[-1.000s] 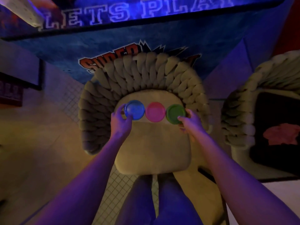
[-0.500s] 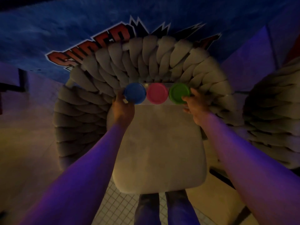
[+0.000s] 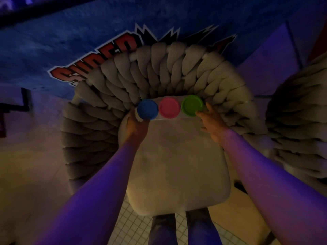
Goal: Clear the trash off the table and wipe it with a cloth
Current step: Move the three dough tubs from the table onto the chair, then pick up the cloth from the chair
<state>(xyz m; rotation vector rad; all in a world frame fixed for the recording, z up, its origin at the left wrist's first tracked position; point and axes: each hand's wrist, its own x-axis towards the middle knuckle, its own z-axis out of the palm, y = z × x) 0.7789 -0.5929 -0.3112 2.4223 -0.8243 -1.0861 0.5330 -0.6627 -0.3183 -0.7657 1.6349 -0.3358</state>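
Your left hand grips the three-tub pack at its blue end. Your right hand grips the green end, over the chair cushion.

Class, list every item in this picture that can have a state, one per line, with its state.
Three-tub pack: held over chair seat, lids on.
Left hand: grips pack's blue end.
Right hand: grips pack's green end.
Chair: upright, seat cushion bare.
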